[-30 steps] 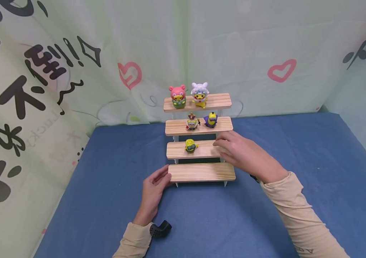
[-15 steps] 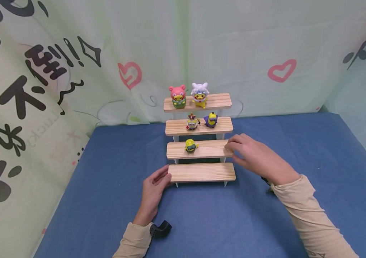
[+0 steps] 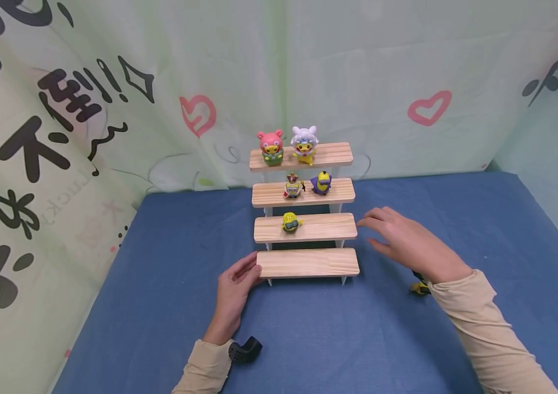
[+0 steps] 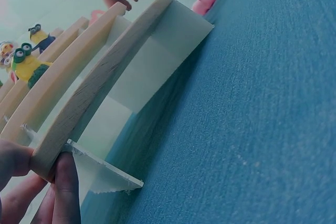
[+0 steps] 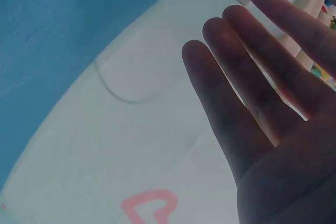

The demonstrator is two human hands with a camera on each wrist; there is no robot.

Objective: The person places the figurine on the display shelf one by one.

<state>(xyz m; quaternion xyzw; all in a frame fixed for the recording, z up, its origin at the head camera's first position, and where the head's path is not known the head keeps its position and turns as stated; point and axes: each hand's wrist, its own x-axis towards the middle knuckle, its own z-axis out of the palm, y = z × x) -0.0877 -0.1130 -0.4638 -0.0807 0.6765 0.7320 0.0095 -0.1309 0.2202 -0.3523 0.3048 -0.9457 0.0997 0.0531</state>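
A tiered wooden display stand [image 3: 307,264] with several plank shelves stands on the blue cloth. My left hand [image 3: 233,293] pinches the left end of its lowest plank; in the left wrist view the thumb and fingertips grip that wooden end [image 4: 50,158]. My right hand [image 3: 407,243] hovers just right of the second-lowest plank, holding nothing, its fingers extended in the right wrist view. A yellow minion figure [image 3: 290,222] with goggles sits on that plank's left part. Above it are a crowned minion figure [image 3: 292,186] and a purple-caped minion figure [image 3: 321,183].
On the top plank stand a pink-hooded figure [image 3: 271,148] and a white-hooded figure [image 3: 304,146]. A yellow-and-black object [image 3: 420,288] lies partly hidden by the right wrist. A small pink figure [image 4: 205,2] sits beyond the stand. A printed curtain [image 3: 367,71] hangs behind.
My right hand has drawn back rightward from the second-lowest plank, clear of its right end. The yellow-and-black object has come into sight beside the wrist. My left hand stays put.
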